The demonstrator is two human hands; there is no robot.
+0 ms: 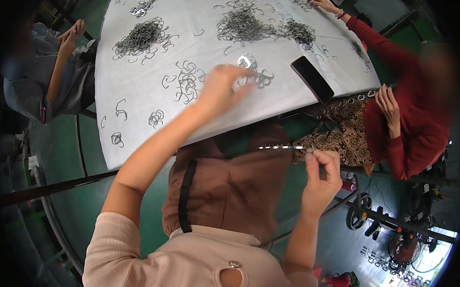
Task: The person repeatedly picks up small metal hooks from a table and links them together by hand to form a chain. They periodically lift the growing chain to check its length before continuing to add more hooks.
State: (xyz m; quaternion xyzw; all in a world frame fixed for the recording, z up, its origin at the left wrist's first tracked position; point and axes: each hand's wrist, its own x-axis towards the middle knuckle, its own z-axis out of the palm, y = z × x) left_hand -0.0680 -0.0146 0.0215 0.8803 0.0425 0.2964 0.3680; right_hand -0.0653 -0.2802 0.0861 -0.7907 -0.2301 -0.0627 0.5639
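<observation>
Over the white-covered table (190, 122), my left hand (222, 92) hangs blurred, its fingers pointing right. Beside its fingertips lie a shiny clear piece (247, 61) and a few dark curved wire pieces (264, 79). A loose group of the same C-shaped pieces (187, 80) lies left of that hand. Off the table's near edge, above my lap, my right hand (323, 176) is closed, pinching a thin pale strip (283, 147) between thumb and fingers. The strip points left, with several small dark bits along it. Motion hides whether my left fingers hold anything.
Larger heaps of curved wire pieces (142, 37) (240, 25) cover the far table. A black phone (312, 79) lies by the right edge. One person sits at left; another, in a red sleeve (370, 39), reaches over the far right. A bicycle stands lower right.
</observation>
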